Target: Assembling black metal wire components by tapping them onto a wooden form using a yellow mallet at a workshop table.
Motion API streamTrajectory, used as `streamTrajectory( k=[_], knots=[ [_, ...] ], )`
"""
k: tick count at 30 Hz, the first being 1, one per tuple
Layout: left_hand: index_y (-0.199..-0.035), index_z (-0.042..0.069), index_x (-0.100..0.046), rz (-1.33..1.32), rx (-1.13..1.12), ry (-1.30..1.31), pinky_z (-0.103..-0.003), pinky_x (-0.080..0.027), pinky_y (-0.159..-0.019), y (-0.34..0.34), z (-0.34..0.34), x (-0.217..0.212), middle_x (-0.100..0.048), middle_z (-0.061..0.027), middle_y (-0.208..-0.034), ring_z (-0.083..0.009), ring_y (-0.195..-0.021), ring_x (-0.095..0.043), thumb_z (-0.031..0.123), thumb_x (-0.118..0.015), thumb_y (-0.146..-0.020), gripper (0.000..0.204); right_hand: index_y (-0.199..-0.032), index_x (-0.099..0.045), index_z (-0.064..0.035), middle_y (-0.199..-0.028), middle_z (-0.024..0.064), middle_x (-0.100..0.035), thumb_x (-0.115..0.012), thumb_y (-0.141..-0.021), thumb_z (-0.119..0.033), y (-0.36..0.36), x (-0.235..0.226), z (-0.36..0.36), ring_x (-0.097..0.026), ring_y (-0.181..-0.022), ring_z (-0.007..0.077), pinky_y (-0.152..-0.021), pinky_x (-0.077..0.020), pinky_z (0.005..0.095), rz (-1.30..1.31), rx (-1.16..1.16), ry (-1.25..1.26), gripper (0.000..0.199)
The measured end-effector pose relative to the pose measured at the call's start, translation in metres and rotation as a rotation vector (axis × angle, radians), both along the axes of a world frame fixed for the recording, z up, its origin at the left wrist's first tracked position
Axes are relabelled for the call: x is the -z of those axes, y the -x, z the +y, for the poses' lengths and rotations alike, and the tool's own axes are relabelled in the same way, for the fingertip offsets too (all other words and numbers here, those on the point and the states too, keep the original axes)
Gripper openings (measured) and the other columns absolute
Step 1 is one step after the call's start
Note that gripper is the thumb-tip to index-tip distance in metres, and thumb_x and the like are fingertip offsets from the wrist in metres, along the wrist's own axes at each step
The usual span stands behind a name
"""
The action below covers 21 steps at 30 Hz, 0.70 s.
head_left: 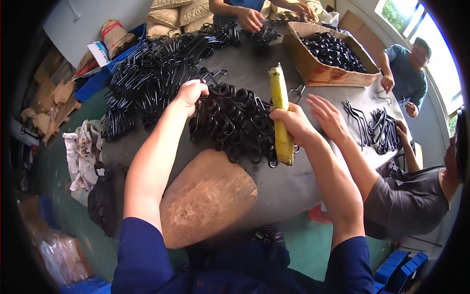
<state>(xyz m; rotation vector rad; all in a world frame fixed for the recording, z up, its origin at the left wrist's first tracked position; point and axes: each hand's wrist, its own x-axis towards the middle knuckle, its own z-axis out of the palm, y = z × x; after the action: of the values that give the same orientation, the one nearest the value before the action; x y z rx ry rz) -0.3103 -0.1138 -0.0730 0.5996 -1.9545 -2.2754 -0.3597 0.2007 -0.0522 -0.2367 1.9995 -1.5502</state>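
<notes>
L hand (191, 95) stretched fwd, curled by black looped rods (228, 120); can't tell if it's gripping 'em. R hand (293, 124), also fwd, wrapped round yellow bar (283, 140).

Grey table (284, 188), heaped black metal hooks (161, 78), open cardboard box (338, 78)

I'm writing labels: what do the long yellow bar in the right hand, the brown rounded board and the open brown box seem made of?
Long yellow bar in the right hand: painted or wrapped finish with dark scuffs; core unclear, perhaps wood or metal.
Brown rounded board: likely wood, matt, with pale worn patches.
Open brown box: probably cardboard, from its thin matt walls.
</notes>
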Motion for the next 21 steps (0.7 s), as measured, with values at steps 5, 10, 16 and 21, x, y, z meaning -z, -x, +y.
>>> streamTrajectory(
  k=[5,10,16,21],
  knots=[
    [-0.065,0.004,-0.056,0.137,-0.342,0.131,-0.029,-0.038,-0.065,0.011,0.012,-0.006,-0.055,-0.0028,-0.069,-0.015,-0.067,-0.05,0.002,-0.061,-0.064,0.006,-0.111,-0.059,0.0019,-0.103,0.004,-0.062,-0.063,-0.079,-0.008,-0.008,-0.021,0.058,-0.06,-0.087,0.0131,-0.077,-0.0479,0.0264,0.221,0.059,0.358,0.034],
    [-0.085,0.002,-0.059,0.409,-0.384,-0.045,-0.025,-0.052,-0.064,0.005,0.041,-0.073,-0.066,-0.0074,-0.082,-0.0146,-0.074,-0.066,0.019,-0.072,-0.084,0.021,-0.116,-0.057,0.0042,-0.117,0.0105,-0.061,-0.06,-0.082,-0.01,-0.072,-0.028,0.12,-0.062,-0.099,0.0184,-0.084,-0.0502,0.03,0.089,0.214,0.278,0.036],
    [-0.079,0.003,-0.06,0.611,-0.182,0.152,-0.025,-0.055,-0.056,-0.092,0.08,-0.12,-0.069,-0.0128,-0.089,-0.0187,-0.071,-0.07,0.023,-0.066,-0.092,0.025,-0.119,-0.051,0.0056,-0.119,0.0169,-0.059,-0.059,-0.084,-0.011,-0.158,0.002,0.15,-0.066,-0.094,0.0244,-0.079,-0.0547,0.0364,-0.094,0.236,0.275,0.039],
    [-0.088,-0.002,-0.065,0.315,0.004,0.19,-0.024,-0.057,-0.058,-0.207,0.13,-0.083,-0.07,-0.0099,-0.084,-0.0132,-0.066,-0.069,0.03,-0.054,-0.099,0.035,-0.112,-0.05,0.0044,-0.109,0.0205,-0.061,-0.058,-0.084,-0.008,-0.223,0.029,0.144,-0.068,-0.084,0.0281,-0.074,-0.0579,0.0399,-0.389,0.165,0.393,0.032]
  ],
)
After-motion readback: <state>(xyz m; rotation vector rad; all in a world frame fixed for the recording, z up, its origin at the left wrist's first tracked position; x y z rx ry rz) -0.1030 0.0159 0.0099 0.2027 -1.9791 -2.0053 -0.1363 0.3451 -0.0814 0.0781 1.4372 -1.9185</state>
